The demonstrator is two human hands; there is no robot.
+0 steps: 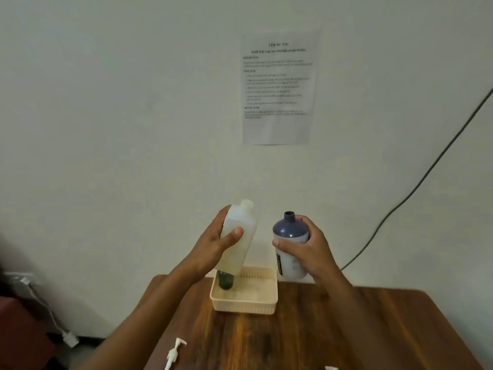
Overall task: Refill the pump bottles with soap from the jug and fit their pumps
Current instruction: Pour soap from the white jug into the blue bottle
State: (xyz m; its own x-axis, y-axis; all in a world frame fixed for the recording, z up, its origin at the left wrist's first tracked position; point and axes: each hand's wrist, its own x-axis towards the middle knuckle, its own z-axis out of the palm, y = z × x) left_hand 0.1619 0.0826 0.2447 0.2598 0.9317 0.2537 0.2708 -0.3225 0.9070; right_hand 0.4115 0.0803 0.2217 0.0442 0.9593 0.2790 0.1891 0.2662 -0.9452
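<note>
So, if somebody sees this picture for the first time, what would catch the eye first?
Probably the two open bottles held up above the table: the left hand grips a tilted white bottle, the right hand a dark blue bottle. Below them a cream basket stands on the wooden table, and a loose white pump lies near its front edge.

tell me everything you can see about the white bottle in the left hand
The white bottle is a tall, flat-sided container of translucent, milky plastic with a short neck that is open, no pump or cap on it. It is held in the air, tilted with its neck leaning right, above the cream basket. The left hand grips its upper body, thumb across the front. Its lower part looks faintly yellowish.
</note>
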